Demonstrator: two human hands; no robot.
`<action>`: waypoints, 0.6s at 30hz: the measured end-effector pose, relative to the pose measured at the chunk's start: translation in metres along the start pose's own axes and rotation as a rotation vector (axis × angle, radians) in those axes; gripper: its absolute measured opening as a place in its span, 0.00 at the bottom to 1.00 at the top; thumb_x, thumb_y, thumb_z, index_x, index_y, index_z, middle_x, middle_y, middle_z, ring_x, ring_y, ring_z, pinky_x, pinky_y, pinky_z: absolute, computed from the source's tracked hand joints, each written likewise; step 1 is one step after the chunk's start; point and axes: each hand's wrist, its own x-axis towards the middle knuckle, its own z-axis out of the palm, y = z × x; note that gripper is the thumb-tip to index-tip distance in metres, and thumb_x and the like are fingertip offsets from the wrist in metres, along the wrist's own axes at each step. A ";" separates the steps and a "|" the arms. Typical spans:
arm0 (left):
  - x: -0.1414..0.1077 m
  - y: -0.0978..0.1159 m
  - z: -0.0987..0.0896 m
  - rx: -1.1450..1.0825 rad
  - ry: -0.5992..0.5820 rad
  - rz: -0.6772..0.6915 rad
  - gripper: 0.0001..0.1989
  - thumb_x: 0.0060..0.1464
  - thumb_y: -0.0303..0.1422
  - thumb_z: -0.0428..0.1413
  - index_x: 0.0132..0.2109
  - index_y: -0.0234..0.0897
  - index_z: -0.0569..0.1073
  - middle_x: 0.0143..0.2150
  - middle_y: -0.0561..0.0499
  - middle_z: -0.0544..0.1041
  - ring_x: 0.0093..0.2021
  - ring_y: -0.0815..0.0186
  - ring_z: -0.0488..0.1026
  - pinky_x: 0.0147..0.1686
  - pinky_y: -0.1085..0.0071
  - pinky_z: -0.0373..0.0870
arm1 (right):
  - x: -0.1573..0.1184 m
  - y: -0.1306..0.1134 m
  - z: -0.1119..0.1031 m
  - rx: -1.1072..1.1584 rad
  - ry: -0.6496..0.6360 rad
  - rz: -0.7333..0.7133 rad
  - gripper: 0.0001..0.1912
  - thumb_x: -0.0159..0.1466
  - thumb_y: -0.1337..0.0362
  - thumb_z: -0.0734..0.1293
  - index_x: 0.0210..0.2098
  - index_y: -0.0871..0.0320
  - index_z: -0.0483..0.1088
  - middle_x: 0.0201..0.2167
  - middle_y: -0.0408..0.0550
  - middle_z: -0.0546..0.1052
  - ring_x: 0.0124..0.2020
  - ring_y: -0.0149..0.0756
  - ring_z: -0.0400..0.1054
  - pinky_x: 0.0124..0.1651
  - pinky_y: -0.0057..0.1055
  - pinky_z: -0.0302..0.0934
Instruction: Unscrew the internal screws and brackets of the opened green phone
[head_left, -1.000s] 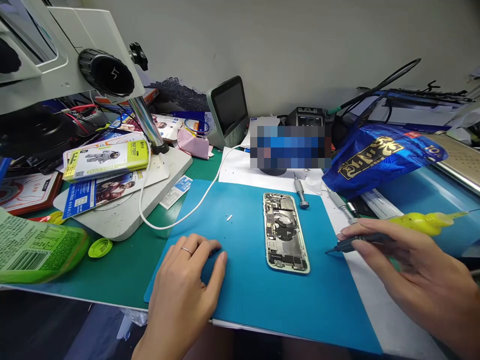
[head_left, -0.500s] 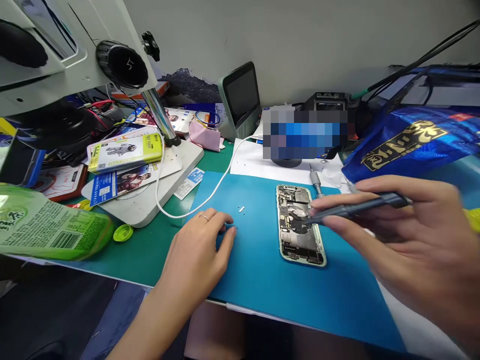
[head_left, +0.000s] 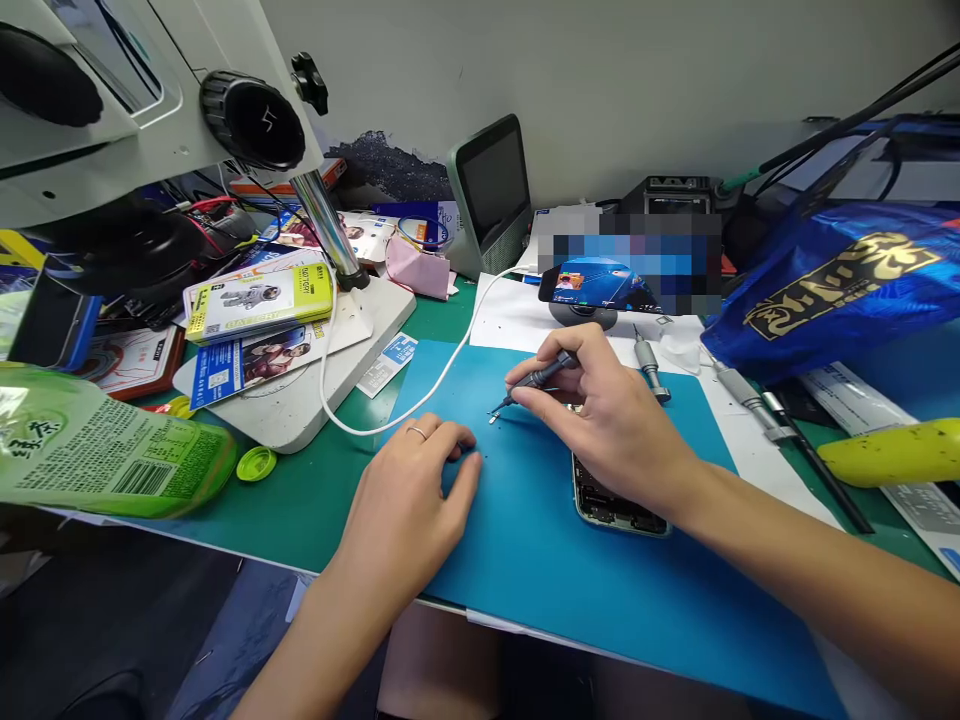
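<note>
Nearest, the left hand [head_left: 411, 490] rests on the blue mat [head_left: 540, 620], seemingly empty, its fingers loosely curled and the thumb set apart from them. To its right lies the opened phone [head_left: 611, 505], its long axis running away from the person, the far part hidden beneath the right hand [head_left: 611, 410]. That hand is closed in a pinch around a slim dark tool [head_left: 546, 375], which points left and down. A small white piece [head_left: 493, 420] lies at the tool's tip, just beyond the left fingertips, its long axis slanting away to the right; whether tip and piece touch, I cannot tell. Farther back stands a grey screwdriver [head_left: 649, 368].
</note>
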 end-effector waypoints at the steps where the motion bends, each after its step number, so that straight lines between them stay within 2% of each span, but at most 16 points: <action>1: 0.000 0.000 0.000 -0.005 -0.001 0.002 0.05 0.68 0.33 0.54 0.43 0.41 0.75 0.39 0.52 0.75 0.42 0.60 0.74 0.41 0.63 0.65 | 0.000 0.000 0.001 0.000 -0.002 0.002 0.14 0.70 0.57 0.69 0.44 0.51 0.58 0.42 0.43 0.81 0.41 0.37 0.80 0.49 0.39 0.77; 7: 0.004 0.000 -0.007 -0.019 -0.018 0.018 0.06 0.68 0.32 0.54 0.41 0.41 0.75 0.38 0.54 0.77 0.39 0.62 0.74 0.38 0.65 0.65 | 0.004 0.001 0.001 0.005 -0.005 -0.015 0.14 0.70 0.59 0.69 0.45 0.50 0.58 0.42 0.41 0.81 0.41 0.37 0.81 0.49 0.39 0.77; 12: 0.010 0.000 -0.015 0.009 -0.010 0.021 0.07 0.68 0.34 0.54 0.45 0.42 0.77 0.37 0.54 0.77 0.37 0.62 0.74 0.36 0.65 0.65 | 0.003 -0.001 -0.003 -0.010 0.029 -0.086 0.13 0.70 0.60 0.70 0.45 0.52 0.59 0.42 0.43 0.82 0.41 0.36 0.81 0.47 0.35 0.79; 15: 0.017 0.011 -0.019 0.075 0.001 0.079 0.08 0.68 0.34 0.53 0.48 0.41 0.77 0.41 0.53 0.78 0.35 0.63 0.74 0.36 0.65 0.65 | -0.003 -0.004 -0.018 -0.030 0.118 -0.172 0.14 0.70 0.62 0.70 0.47 0.51 0.60 0.41 0.43 0.82 0.41 0.35 0.81 0.44 0.31 0.80; 18: 0.031 0.030 -0.020 0.160 0.011 0.213 0.10 0.68 0.34 0.53 0.49 0.39 0.78 0.43 0.50 0.78 0.35 0.62 0.74 0.35 0.64 0.64 | -0.015 -0.005 -0.044 -0.092 0.275 -0.302 0.17 0.68 0.68 0.72 0.50 0.51 0.62 0.40 0.43 0.81 0.40 0.36 0.82 0.41 0.28 0.81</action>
